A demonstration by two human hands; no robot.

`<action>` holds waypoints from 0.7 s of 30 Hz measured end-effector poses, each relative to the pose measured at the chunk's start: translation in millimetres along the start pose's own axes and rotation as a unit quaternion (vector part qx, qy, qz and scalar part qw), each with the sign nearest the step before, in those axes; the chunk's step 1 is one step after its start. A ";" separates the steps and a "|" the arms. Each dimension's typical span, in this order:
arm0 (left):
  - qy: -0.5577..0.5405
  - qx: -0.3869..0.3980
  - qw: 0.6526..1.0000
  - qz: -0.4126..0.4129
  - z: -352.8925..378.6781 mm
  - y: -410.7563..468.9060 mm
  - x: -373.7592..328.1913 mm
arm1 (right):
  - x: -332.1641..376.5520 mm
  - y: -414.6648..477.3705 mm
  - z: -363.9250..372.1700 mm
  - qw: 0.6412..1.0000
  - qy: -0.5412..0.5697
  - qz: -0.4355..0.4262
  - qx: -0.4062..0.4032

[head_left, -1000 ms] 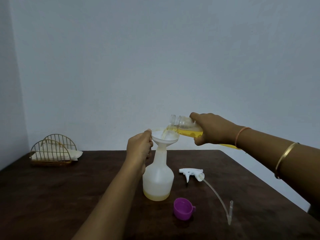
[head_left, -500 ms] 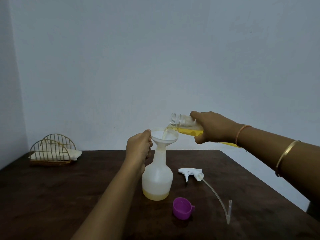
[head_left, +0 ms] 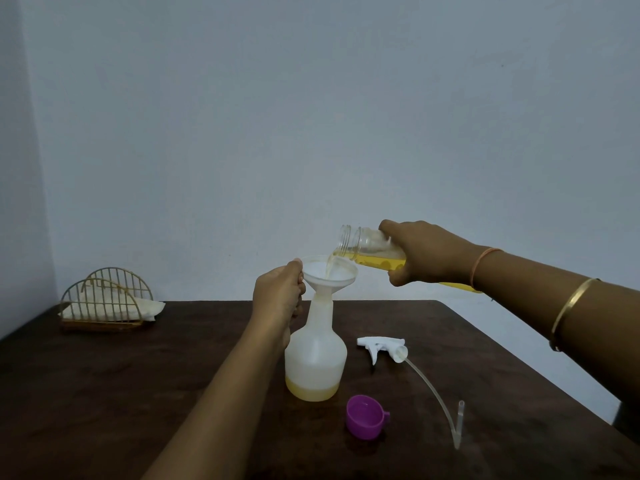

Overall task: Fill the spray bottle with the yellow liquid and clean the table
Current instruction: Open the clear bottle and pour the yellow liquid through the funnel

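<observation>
A translucent white spray bottle (head_left: 316,358) stands on the dark wooden table (head_left: 138,393) with a shallow layer of yellow liquid at its bottom. A white funnel (head_left: 329,273) sits in its neck. My left hand (head_left: 278,299) grips the funnel's rim and the bottle's neck. My right hand (head_left: 424,252) holds a clear bottle of yellow liquid (head_left: 367,251) tipped sideways, and a thin stream runs from its mouth into the funnel. The white spray head with its long tube (head_left: 382,348) lies on the table to the right of the spray bottle.
A purple cap (head_left: 366,416) lies open side up in front of the spray bottle. A gold wire napkin holder with white napkins (head_left: 107,301) stands at the table's far left. The table's right edge runs diagonally near my right forearm. A pale wall is behind.
The yellow liquid keeps flowing into the funnel. Both hands and both bottles stay almost still.
</observation>
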State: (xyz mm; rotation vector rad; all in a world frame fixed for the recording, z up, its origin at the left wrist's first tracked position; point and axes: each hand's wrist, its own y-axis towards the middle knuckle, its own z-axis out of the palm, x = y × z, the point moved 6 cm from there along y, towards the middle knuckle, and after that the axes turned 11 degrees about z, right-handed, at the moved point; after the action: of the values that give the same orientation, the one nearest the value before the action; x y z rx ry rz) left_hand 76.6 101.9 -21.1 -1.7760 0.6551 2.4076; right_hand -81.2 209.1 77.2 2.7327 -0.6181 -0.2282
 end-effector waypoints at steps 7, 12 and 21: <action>-0.001 0.001 1.000 -0.005 0.5 -0.7 0.4 | 0.0 0.4 -0.2 1.000 -0.005 -0.003 -0.005; 0.001 -0.001 1.000 -0.009 0.3 -1.0 0.3 | 0.7 0.2 -0.4 1.000 -0.006 -0.008 -0.007; 0.002 0.004 1.000 -0.004 0.7 -0.2 0.1 | 1.6 -0.8 -1.7 1.000 -0.011 -0.008 -0.009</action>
State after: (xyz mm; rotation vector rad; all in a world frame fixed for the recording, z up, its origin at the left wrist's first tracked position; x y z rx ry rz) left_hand 76.0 102.4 -21.1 -1.7765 0.6544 2.3940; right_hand -79.1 209.5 78.4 2.7232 -0.5966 -0.2655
